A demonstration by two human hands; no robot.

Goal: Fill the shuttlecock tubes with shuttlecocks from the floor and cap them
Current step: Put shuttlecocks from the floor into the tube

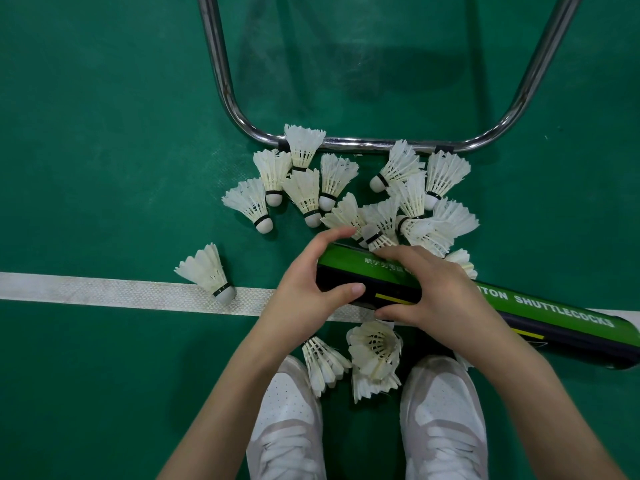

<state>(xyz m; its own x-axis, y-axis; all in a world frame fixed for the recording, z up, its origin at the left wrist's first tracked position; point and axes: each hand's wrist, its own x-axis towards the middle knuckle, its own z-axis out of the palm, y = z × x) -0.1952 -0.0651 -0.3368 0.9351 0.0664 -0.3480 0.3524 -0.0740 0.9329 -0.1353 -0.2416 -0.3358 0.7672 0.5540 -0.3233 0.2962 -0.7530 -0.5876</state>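
Tube (540, 317) mouth behind both hands (374, 292), far end past the right edge, chrome frame (221, 81) cropped above.

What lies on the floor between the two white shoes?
In the head view, loose shuttlecocks lie on the green floor between the left shoe and right shoe.

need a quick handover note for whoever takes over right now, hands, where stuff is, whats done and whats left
Left hand: grips the near end of the green and black shuttlecock tube.
Right hand: grips the same tube further along it.
The tube is held roughly level over the white court line; I cannot tell how full it is or whether it is capped.
Left: a pile of shuttlecocks lies by the chrome frame, one lone shuttlecock lies on the line, and a few lie between the shoes.
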